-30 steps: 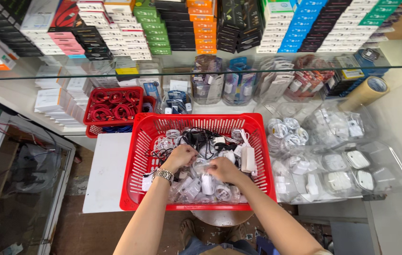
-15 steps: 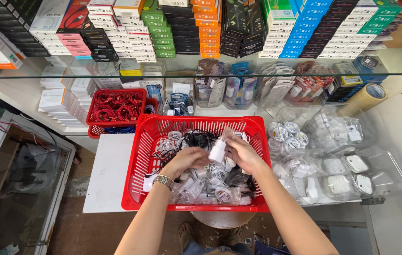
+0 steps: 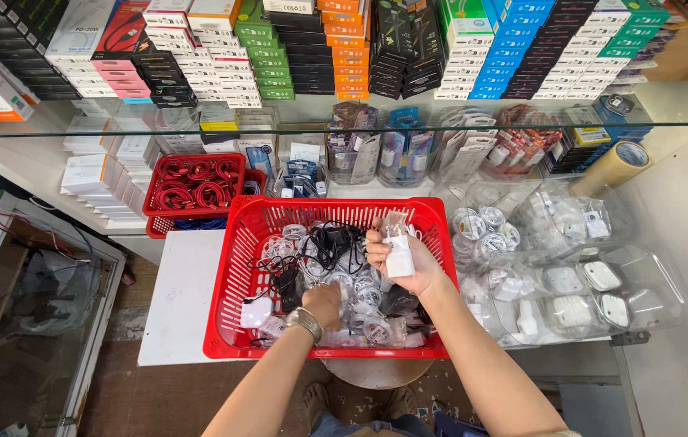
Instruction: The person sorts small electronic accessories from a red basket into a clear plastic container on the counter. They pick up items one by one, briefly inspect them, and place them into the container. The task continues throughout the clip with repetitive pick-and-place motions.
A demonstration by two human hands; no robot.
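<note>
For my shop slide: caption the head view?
Right hand lifts a bagged white charger over a red basket; left hand digs inside.

Stacked flat boxes [image 3: 344, 48] line the far shelf in rows of white, pink, green, orange, black and blue. Below the glass hang clear blister packs [image 3: 408, 150]. The right hand [image 3: 400, 259] holds a small clear packet [image 3: 399, 247], seemingly with a white charger inside.

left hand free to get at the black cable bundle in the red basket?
Probably yes. The left hand is already down among the packets in the red basket; the black cable bundle lies uncovered just beyond it. The right hand holds a white packet off to the side.
</note>
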